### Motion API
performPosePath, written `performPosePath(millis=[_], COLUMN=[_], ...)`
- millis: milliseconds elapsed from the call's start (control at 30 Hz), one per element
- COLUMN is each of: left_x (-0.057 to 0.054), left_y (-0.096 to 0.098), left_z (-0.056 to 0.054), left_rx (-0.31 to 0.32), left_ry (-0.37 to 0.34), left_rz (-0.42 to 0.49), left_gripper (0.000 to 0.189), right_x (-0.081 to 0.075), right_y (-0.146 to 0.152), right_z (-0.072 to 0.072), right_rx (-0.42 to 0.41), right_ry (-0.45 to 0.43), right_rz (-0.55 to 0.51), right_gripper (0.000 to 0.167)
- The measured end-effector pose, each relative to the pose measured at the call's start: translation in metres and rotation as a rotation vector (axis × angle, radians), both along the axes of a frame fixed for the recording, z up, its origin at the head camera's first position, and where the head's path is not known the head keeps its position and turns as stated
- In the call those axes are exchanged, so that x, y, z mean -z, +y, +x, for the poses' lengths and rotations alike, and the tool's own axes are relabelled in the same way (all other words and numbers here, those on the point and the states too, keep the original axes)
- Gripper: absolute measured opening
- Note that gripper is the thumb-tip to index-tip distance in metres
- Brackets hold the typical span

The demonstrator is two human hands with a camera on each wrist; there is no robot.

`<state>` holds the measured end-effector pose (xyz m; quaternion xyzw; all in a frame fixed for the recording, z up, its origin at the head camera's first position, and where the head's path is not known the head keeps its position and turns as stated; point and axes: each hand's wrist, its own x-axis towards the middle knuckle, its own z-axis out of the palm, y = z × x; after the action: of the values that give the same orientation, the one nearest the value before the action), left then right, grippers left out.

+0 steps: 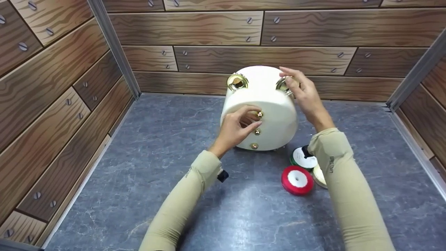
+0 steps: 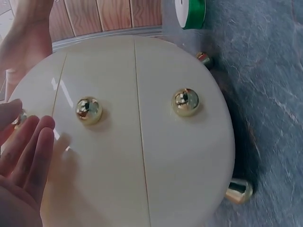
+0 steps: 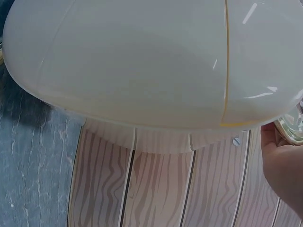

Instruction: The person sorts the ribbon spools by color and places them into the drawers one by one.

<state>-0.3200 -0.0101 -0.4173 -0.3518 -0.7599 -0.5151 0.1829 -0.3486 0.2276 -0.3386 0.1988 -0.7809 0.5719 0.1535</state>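
A white rounded cabinet stands on the floor, its front split by thin seams in the left wrist view. Three gold knobs run down that front, the middle knob and bottom knob showing best. My left hand is at the top knob, thumb and fingers spread around it with a gap. On top sit two round gold fittings. The left fitting has a hollow middle. My right hand holds the right fitting, partly hiding it; its fingers bend at the rim.
Ribbon spools lie before the cabinet at right: a red one, a green one and a pale one partly under my right sleeve. Short gold feet support the cabinet. Wood-patterned walls enclose the grey marbled floor.
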Motion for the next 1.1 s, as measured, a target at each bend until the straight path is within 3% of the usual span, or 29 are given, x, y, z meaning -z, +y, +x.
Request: performPosePath(millis=[333, 600, 867, 1100], left_x=[0.003, 0.005, 0.007, 0.007], left_y=[0.011, 0.016, 0.016, 0.015], left_z=[0.000, 0.000, 0.000, 0.001], left_rx=[-0.016, 0.031, 0.036, 0.023], left_ry=[-0.030, -0.100, -0.113, -0.106], left_rz=[0.109, 0.205, 0.206, 0.195], left_gripper=[0.022, 0.020, 0.020, 0.021], right_x=[0.003, 0.004, 0.009, 0.013], right_y=[-0.002, -0.003, -0.004, -0.002], right_z=[-0.002, -0.001, -0.004, -0.006], right_rx=[0.003, -0.005, -0.037, -0.123], right_ry=[-0.037, -0.060, -0.031, -0.015], right_rz=[-0.052, -0.063, -0.136, -0.183], right_gripper=[0.041, 0.041, 0.037, 0.048])
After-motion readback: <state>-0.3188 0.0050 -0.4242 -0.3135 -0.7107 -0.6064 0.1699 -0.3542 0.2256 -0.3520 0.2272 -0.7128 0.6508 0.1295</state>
